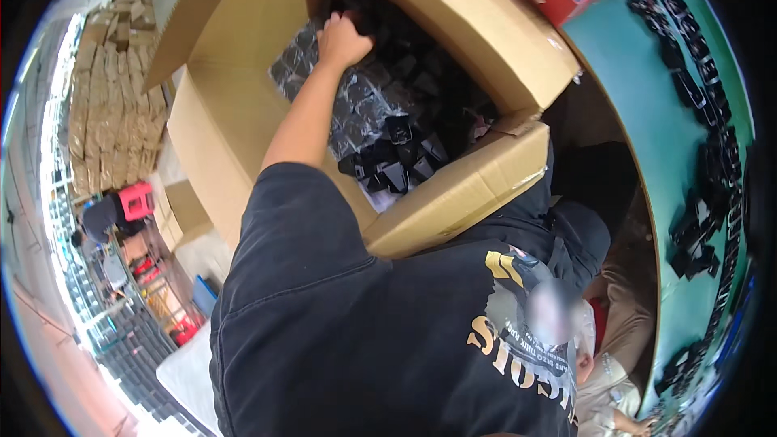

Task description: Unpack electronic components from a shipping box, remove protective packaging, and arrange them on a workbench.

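Fingers (356, 26) (left hand (341, 40)) deep inside carton (453, 194) walls.

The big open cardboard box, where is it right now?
In the head view the cardboard box fills the upper centre, left of the green table. One hand reaches into it, onto bagged black parts.

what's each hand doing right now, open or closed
Left hand: closed among the small black parts in the cardboard box; whether it grips one cannot be told.
Right hand: not in view.
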{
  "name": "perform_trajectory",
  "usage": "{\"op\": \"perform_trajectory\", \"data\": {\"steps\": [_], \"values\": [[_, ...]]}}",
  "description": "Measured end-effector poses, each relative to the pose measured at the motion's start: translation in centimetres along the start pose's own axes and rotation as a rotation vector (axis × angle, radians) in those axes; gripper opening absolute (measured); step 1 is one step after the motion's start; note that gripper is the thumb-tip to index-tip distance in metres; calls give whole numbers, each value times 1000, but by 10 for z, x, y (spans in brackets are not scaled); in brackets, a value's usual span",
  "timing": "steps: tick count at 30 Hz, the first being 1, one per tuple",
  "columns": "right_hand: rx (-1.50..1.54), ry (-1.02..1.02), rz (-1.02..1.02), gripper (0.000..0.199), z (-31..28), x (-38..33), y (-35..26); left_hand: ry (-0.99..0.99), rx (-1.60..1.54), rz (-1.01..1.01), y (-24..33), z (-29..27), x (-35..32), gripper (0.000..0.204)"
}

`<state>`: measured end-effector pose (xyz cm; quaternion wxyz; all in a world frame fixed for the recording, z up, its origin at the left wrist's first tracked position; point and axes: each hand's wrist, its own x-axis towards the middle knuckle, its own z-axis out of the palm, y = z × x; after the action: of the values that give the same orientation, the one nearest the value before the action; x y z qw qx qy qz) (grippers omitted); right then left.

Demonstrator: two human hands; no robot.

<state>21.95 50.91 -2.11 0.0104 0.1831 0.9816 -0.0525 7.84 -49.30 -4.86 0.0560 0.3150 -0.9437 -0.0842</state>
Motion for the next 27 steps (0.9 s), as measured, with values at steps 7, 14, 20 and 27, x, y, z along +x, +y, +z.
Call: {"op": "perform_trajectory", "data": {"steps": [7,14,20,27], "values": [[545,-40,-814,19,-40,49,-387,219,-212,-102,10,-2,-49,23],[670,-498,-1015,16,19,52,-477,-197,-282,-158,54,-13,-134,20],[611,-622,-944,13,40,69,-486,-198,-294,-365,51,2,-135,21],[547,-673,-833,12,48,77,-490,-60,-455,-242,38,23,-127,21]]}}
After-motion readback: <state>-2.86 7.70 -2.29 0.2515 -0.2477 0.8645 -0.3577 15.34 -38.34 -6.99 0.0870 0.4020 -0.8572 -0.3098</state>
